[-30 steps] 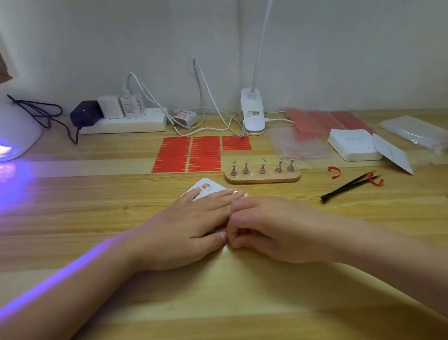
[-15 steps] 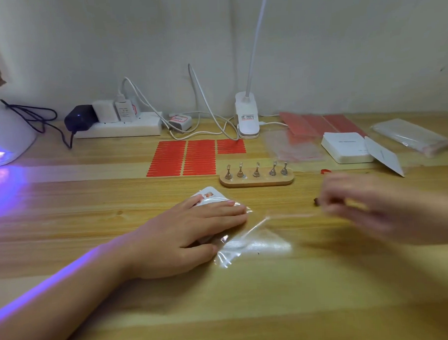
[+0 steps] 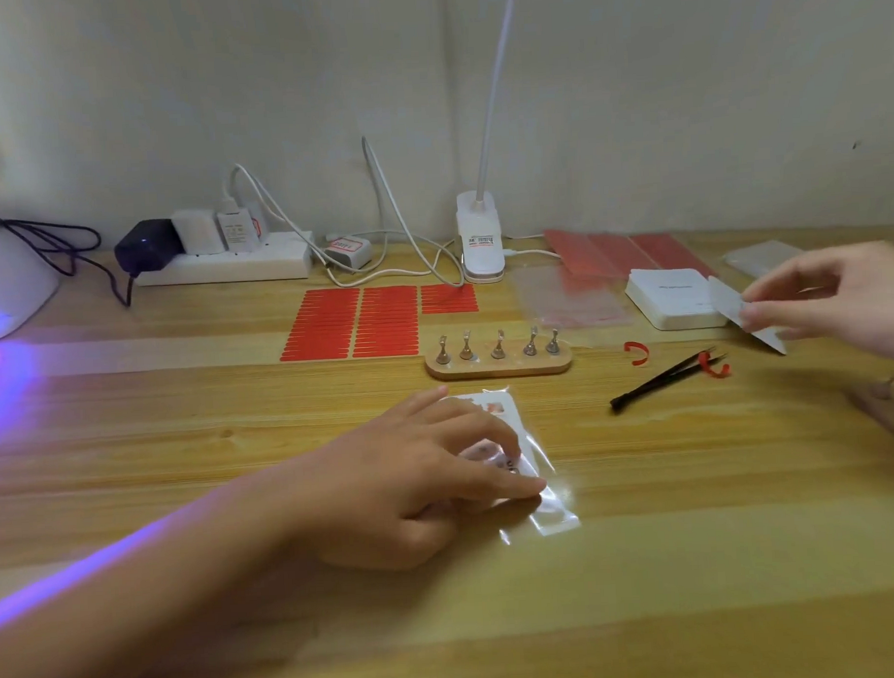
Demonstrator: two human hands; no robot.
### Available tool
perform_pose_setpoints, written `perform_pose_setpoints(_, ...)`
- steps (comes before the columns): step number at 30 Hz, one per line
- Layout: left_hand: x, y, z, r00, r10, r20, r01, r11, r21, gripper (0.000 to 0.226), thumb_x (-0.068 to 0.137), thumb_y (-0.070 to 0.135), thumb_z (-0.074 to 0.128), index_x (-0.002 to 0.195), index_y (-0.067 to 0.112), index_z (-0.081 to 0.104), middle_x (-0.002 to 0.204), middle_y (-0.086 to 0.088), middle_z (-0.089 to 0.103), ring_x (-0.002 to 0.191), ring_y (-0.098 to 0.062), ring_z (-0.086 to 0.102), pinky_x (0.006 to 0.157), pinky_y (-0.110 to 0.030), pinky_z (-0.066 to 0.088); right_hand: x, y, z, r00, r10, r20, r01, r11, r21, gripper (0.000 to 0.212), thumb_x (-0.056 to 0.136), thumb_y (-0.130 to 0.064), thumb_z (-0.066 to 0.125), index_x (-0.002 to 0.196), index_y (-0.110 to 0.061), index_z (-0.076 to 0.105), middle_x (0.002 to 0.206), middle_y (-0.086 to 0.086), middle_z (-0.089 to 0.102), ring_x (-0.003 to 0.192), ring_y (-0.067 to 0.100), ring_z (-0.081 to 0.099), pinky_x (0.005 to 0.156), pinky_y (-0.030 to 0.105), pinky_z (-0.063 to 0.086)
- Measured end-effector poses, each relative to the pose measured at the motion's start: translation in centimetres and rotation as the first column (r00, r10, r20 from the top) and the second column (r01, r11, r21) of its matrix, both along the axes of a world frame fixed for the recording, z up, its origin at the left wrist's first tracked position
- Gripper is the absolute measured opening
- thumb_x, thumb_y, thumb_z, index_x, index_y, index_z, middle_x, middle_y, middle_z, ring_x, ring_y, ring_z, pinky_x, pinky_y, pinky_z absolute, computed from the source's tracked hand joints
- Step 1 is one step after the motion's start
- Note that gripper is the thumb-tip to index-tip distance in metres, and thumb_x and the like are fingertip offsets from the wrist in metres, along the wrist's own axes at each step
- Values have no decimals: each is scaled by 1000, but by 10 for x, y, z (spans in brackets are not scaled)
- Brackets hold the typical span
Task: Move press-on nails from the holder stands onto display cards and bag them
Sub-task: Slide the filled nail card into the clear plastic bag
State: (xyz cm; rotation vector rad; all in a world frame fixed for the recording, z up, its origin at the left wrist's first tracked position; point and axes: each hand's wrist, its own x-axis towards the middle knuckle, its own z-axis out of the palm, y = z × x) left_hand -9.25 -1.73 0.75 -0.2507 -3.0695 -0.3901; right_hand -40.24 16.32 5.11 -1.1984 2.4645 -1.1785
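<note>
Bagged card (image 3: 516,438) under left hand (image 3: 415,473)

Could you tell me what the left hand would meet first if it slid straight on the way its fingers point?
The left hand points right and slightly away, across the bagged card. Past the bag's edge, likely the black tweezers, though depth is unclear.

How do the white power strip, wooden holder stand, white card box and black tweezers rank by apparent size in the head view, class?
1. white power strip, farthest away yet largest
2. wooden holder stand
3. white card box and black tweezers: too alike to rank
</note>
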Motion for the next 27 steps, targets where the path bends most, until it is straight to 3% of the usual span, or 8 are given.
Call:
perform_pose_setpoints(5,-9,0,0,990,38,-133,-42,999,-30,52,84,8,47,131,30,51,127,2,56,117,-14,46,107,-35,22,17,-17,5,947,-18,322,-8,997,80,14,77,-16,71,89,-20,64,69,1,73,63,8,70,56,23,52)
perform_pose_setpoints(7,-10,1,2,968,53,-247,-82,990,-112,35,85,13,55,118,19,64,112,-4,65,98,-20,62,93,-29,37,15,-19,3,999,-41,-23,45,969,244,10,80,-13,72,83,-20,66,70,-1,69,72,16,67,64,32,49)
perform_pose_setpoints(9,-6,1,5,941,47,-334,-112,978,-176,25,81,18,60,103,17,72,97,-3,70,81,-18,66,77,-20,39,16,-22,2,898,-36,-439,168,950,264,5,82,-13,70,80,-18,70,68,-10,59,79,21,60,74,40,50)
perform_pose_setpoints(14,14,-5,1,947,-11,-320,-61,975,-214,27,67,15,80,90,27,74,92,6,69,75,-12,63,74,-22,42,26,-24,4,982,-10,-191,42,986,164,30,93,1,43,107,-13,66,90,3,67,80,13,61,68,27,46)
perform_pose_setpoints(18,19,-4,1,951,-64,-301,-27,957,-289,17,82,22,62,91,30,74,96,7,69,79,-13,63,79,-24,44,50,-18,-1,764,148,-628,-148,988,52,29,88,-6,47,107,-15,67,89,0,64,80,5,56,69,24,46)
perform_pose_setpoints(20,17,-4,4,945,-110,-307,-3,939,-345,21,85,23,54,89,27,74,96,4,70,78,-15,65,76,-25,48,71,-14,-6,642,360,-677,-388,914,118,21,88,-9,52,97,-14,70,80,-3,63,69,0,53,61,15,45)
perform_pose_setpoints(23,14,-5,7,941,-168,-294,30,906,-423,21,86,20,54,88,23,74,96,3,71,80,-15,66,74,-26,52,93,-10,-22,419,535,-734,-557,789,258,23,85,-14,51,83,-11,74,78,0,67,62,15,62,49,29,50)
perform_pose_setpoints(27,11,-3,4,926,-145,-348,-3,920,-393,22,87,18,52,78,17,72,90,2,71,75,-17,66,63,-26,52,107,-4,-38,370,626,-686,-598,726,340,18,88,-19,57,87,-14,74,82,-1,67,64,16,61,49,24,47)
